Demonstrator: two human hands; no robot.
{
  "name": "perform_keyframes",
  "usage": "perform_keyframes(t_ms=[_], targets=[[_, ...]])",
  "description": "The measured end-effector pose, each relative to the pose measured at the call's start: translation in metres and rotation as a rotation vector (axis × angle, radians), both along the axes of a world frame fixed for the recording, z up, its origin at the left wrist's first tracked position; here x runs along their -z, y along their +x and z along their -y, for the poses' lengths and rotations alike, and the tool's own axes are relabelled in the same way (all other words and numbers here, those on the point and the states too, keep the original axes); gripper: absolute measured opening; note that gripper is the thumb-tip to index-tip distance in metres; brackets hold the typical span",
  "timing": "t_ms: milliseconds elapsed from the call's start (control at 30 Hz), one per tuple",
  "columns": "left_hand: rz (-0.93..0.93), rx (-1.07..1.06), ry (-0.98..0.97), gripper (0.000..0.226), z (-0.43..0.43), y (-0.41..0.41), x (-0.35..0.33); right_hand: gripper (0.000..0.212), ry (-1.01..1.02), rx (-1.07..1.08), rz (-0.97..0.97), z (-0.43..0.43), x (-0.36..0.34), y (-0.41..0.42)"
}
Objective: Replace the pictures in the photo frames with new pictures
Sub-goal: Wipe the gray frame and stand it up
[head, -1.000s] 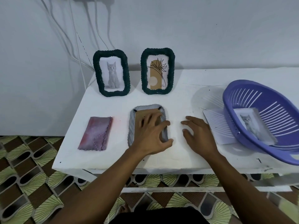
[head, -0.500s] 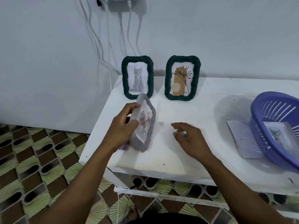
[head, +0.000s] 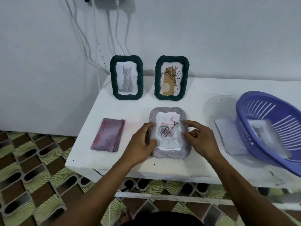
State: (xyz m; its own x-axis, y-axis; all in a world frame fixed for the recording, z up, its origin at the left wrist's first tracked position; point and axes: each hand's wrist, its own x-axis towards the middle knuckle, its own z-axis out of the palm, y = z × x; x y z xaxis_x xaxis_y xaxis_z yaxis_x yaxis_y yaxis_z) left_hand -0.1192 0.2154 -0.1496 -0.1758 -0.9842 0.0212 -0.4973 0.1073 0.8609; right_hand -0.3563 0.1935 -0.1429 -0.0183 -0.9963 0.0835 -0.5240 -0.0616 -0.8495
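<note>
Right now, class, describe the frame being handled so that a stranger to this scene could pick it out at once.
On the white table, between the pink cloth and the purple basket, the grey frame lies flat, held by the left hand and right hand. Unlike the two dark green frames standing behind it, it is grey and shows a rose.

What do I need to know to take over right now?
Left hand grips the grey frame by its left edge; right hand pinches its right rim. It lies face up, showing a rose picture. Behind stand the green cat frame and green plant frame. A cat photo lies in the purple basket. Left: stand the grey frame up; unclear if the green ones are done.
</note>
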Motion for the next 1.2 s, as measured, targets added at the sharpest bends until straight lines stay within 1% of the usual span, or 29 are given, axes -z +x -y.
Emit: perform_keyframes(t_ms=[67, 100, 133, 200, 300, 367, 433, 500, 533, 600, 667, 700, 767, 833, 867, 933, 1000, 1067, 1133, 1200], targets=[[0.296, 0.030, -0.131, 0.055, 0.002, 0.000, 0.009, 0.039, -0.035, -0.004, -0.101, -0.001, 0.004, -0.003], [0.419, 0.030, -0.186, 0.056, 0.003, 0.000, 0.011, 0.039, -0.060, -0.007, -0.145, -0.001, 0.006, -0.003], [0.505, 0.026, -0.218, 0.056, 0.004, 0.000, 0.013, 0.038, -0.089, -0.007, -0.190, -0.002, 0.009, -0.003], [0.588, 0.028, -0.244, 0.055, 0.005, 0.004, 0.013, 0.036, -0.162, -0.010, -0.277, -0.004, 0.019, -0.002], [0.665, 0.023, -0.308, 0.060, 0.008, 0.023, 0.010, 0.030, -0.262, -0.016, -0.364, -0.004, 0.038, -0.003], [0.732, -0.066, -0.335, 0.061, 0.012, 0.048, 0.005, 0.028, -0.301, -0.001, -0.394, -0.004, 0.045, -0.003], [0.785, -0.195, -0.290, 0.057, 0.018, 0.081, 0.005, 0.028, -0.309, 0.013, -0.369, -0.004, 0.045, -0.002], [0.771, -0.225, -0.230, 0.054, 0.020, 0.107, 0.010, 0.028, -0.313, 0.010, -0.352, -0.003, 0.045, -0.002], [0.740, -0.179, -0.219, 0.052, 0.021, 0.115, 0.014, 0.027, -0.313, 0.005, -0.353, -0.004, 0.045, -0.003], [0.689, -0.056, -0.256, 0.048, 0.024, 0.122, 0.023, 0.027, -0.307, -0.002, -0.351, -0.003, 0.046, -0.002], [0.625, -0.008, -0.288, 0.047, 0.026, 0.117, 0.025, 0.029, -0.300, 0.001, -0.353, -0.002, 0.046, -0.002], [0.577, -0.019, -0.304, 0.047, 0.026, 0.110, 0.023, 0.030, -0.297, 0.000, -0.352, -0.002, 0.046, -0.002], [0.420, -0.047, -0.295, 0.045, 0.025, 0.090, 0.018, 0.029, -0.293, 0.002, -0.348, -0.003, 0.046, -0.001], [0.271, -0.011, -0.278, 0.043, 0.028, 0.065, 0.013, 0.029, -0.283, 0.005, -0.340, -0.003, 0.045, -0.002], [0.254, 0.026, -0.286, 0.042, 0.032, 0.051, 0.008, 0.029, -0.277, 0.008, -0.335, -0.003, 0.045, -0.002], [0.315, 0.135, -0.334, 0.039, 0.045, 0.025, 0.005, 0.031, -0.265, 0.014, -0.332, -0.002, 0.045, -0.002], [0.426, 0.239, -0.377, 0.037, 0.057, 0.002, 0.006, 0.031, -0.258, 0.015, -0.332, -0.001, 0.043, -0.002], [0.505, 0.280, -0.392, 0.038, 0.065, -0.011, 0.009, 0.031, -0.255, 0.021, -0.328, -0.001, 0.042, -0.001], [0.510, 0.283, -0.402, 0.038, 0.064, -0.013, 0.010, 0.031, -0.255, 0.027, -0.334, -0.002, 0.041, 0.000], [0.479, 0.361, -0.419, 0.036, 0.051, -0.006, 0.011, 0.031, -0.243, 0.025, -0.331, -0.003, 0.042, -0.001]])
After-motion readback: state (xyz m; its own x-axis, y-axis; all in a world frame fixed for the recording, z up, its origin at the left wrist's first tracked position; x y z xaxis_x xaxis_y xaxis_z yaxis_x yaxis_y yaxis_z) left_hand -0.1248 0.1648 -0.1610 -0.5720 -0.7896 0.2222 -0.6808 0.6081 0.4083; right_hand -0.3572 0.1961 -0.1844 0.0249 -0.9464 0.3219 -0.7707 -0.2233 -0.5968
